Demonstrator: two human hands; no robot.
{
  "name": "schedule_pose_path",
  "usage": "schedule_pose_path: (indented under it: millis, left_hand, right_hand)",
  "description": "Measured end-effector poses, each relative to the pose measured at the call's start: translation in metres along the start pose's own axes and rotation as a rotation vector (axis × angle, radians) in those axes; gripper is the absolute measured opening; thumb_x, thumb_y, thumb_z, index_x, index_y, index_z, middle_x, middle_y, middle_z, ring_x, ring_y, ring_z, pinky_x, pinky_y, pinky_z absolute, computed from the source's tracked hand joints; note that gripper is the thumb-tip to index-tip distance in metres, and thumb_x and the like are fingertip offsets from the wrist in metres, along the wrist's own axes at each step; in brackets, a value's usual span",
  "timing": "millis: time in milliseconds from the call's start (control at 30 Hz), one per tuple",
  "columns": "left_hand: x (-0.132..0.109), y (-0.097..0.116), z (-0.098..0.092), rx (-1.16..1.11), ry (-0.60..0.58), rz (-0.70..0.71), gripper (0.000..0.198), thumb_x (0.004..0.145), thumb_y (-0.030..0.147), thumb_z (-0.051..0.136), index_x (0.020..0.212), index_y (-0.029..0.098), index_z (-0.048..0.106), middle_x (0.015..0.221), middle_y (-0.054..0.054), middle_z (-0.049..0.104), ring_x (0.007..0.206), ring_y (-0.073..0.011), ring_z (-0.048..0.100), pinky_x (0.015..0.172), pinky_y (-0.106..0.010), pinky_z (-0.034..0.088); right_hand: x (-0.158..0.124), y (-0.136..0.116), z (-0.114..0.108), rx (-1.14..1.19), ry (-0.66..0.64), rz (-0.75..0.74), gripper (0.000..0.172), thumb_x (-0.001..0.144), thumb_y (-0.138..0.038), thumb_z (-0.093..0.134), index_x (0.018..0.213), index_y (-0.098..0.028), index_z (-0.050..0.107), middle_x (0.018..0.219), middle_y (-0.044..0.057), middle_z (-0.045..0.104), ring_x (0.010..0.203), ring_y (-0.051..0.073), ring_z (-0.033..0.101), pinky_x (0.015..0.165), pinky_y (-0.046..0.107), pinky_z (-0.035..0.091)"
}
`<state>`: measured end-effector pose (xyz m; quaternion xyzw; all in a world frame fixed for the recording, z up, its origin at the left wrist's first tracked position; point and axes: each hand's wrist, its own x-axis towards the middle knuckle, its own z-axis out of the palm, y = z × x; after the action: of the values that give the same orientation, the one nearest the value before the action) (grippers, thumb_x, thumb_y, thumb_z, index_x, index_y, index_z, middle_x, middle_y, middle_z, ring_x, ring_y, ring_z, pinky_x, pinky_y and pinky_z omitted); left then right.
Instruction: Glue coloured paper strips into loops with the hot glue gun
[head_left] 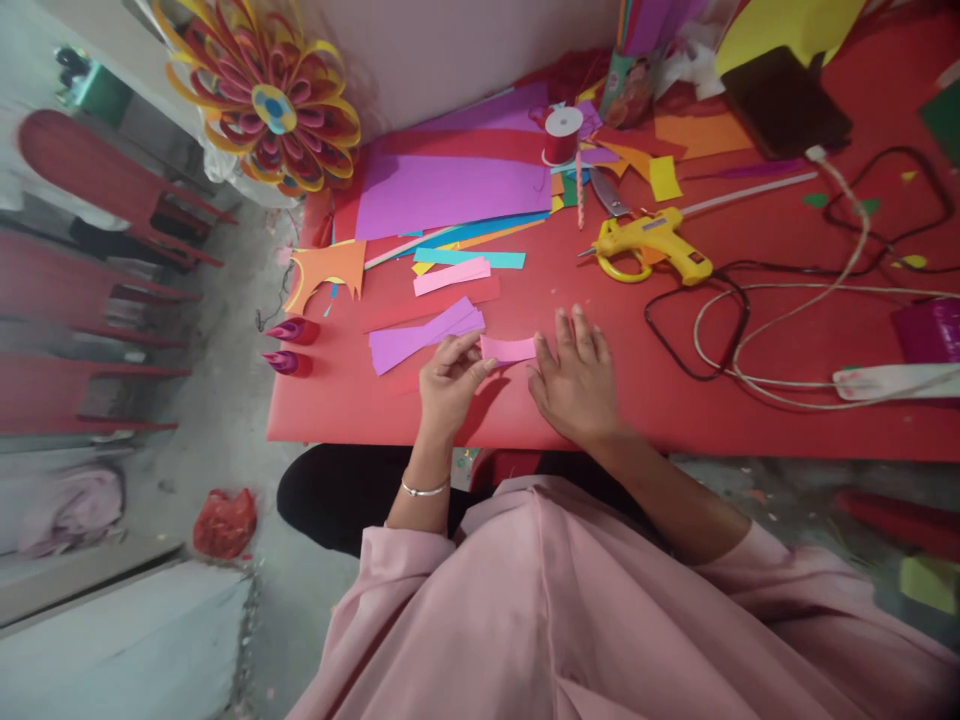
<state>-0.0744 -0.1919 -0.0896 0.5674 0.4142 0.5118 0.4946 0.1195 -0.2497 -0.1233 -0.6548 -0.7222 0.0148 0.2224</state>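
A short pink paper strip (510,349) stretches between my two hands, slightly curved above the red table. My left hand (452,378) pinches its left end between thumb and fingers. At its right end, my right hand (576,378) lies flat with fingers spread, the fingertips touching or covering the strip's edge. Purple paper strips (412,341) lie fanned just left of my left hand. Farther back are a small stack of pink strips (451,276), a red strip (431,304) and a turquoise strip (470,259).
A yellow glue gun (660,245) rests at right beside yellow-handled scissors (624,268). Cables (750,340) loop across the table's right side. Purple sheets (457,195), a ribbon spool (562,135) and a paper flower (274,108) are at the back. Two pink-purple paper cones (289,361) stand left.
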Motion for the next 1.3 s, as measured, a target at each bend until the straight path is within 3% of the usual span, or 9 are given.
schedule_pose_path:
  millis: [133, 233, 367, 600, 867, 1067, 1300]
  left_hand:
    - [0.012, -0.002, 0.003, 0.297, -0.066, 0.257, 0.042, 0.086, 0.048, 0.091, 0.123, 0.03, 0.082, 0.12, -0.007, 0.07, 0.113, -0.019, 0.071, 0.095, -0.033, 0.066]
    - [0.021, 0.0, 0.006, 0.47, -0.172, 0.358, 0.038, 0.092, 0.049, 0.085, 0.123, 0.028, 0.081, 0.122, -0.01, 0.078, 0.118, -0.0239, 0.075, 0.102, -0.042, 0.065]
    - [0.024, 0.0, 0.01, 0.535, -0.248, 0.378, 0.035, 0.094, 0.049, 0.082, 0.123, 0.029, 0.081, 0.113, -0.008, 0.083, 0.108, -0.0245, 0.08, 0.098, -0.044, 0.067]
    - [0.015, -0.007, 0.019, 0.527, -0.147, 0.327, 0.037, 0.091, 0.049, 0.086, 0.115, 0.022, 0.08, 0.109, -0.009, 0.083, 0.101, -0.0227, 0.081, 0.091, -0.037, 0.066]
    - [0.015, -0.01, 0.025, 0.526, -0.113, 0.419, 0.026, 0.094, 0.043, 0.084, 0.11, 0.023, 0.08, 0.11, -0.008, 0.082, 0.106, -0.0225, 0.079, 0.095, -0.04, 0.064]
    - [0.011, -0.009, 0.028, 0.573, -0.136, 0.44, 0.025, 0.094, 0.041, 0.084, 0.108, 0.021, 0.08, 0.104, -0.007, 0.08, 0.097, -0.0203, 0.077, 0.088, -0.037, 0.063]
    - [0.01, -0.01, 0.029, 0.6, -0.171, 0.422, 0.027, 0.098, 0.044, 0.079, 0.109, 0.02, 0.08, 0.107, -0.01, 0.078, 0.1, -0.0203, 0.076, 0.085, -0.036, 0.063]
  right_hand:
    - [0.001, -0.003, -0.001, 0.011, 0.015, 0.019, 0.052, 0.108, -0.033, 0.052, 0.151, -0.005, 0.06, 0.171, 0.031, 0.041, 0.167, 0.043, 0.026, 0.129, 0.067, 0.028]
    - [0.003, -0.006, -0.002, -0.001, 0.019, 0.037, 0.051, 0.109, -0.033, 0.05, 0.149, -0.005, 0.062, 0.17, 0.03, 0.043, 0.166, 0.043, 0.03, 0.128, 0.065, 0.032]
    - [0.003, -0.007, -0.004, -0.002, 0.031, 0.029, 0.051, 0.109, -0.034, 0.052, 0.148, -0.005, 0.064, 0.17, 0.03, 0.043, 0.164, 0.044, 0.034, 0.127, 0.064, 0.035]
    - [0.002, -0.006, -0.003, 0.044, 0.062, 0.045, 0.05, 0.108, -0.034, 0.054, 0.148, -0.005, 0.064, 0.168, 0.032, 0.045, 0.165, 0.044, 0.031, 0.128, 0.063, 0.033]
    - [0.001, -0.007, -0.006, 0.082, 0.034, 0.051, 0.05, 0.108, -0.031, 0.054, 0.151, -0.008, 0.061, 0.173, 0.03, 0.039, 0.167, 0.045, 0.026, 0.128, 0.066, 0.031]
    - [0.002, -0.008, -0.006, 0.072, 0.043, 0.068, 0.049, 0.107, -0.031, 0.054, 0.149, -0.007, 0.062, 0.171, 0.029, 0.042, 0.167, 0.043, 0.027, 0.129, 0.064, 0.03]
    - [0.002, -0.008, -0.009, 0.032, 0.025, 0.053, 0.05, 0.105, -0.031, 0.058, 0.148, -0.006, 0.064, 0.171, 0.029, 0.042, 0.164, 0.045, 0.032, 0.129, 0.063, 0.031]
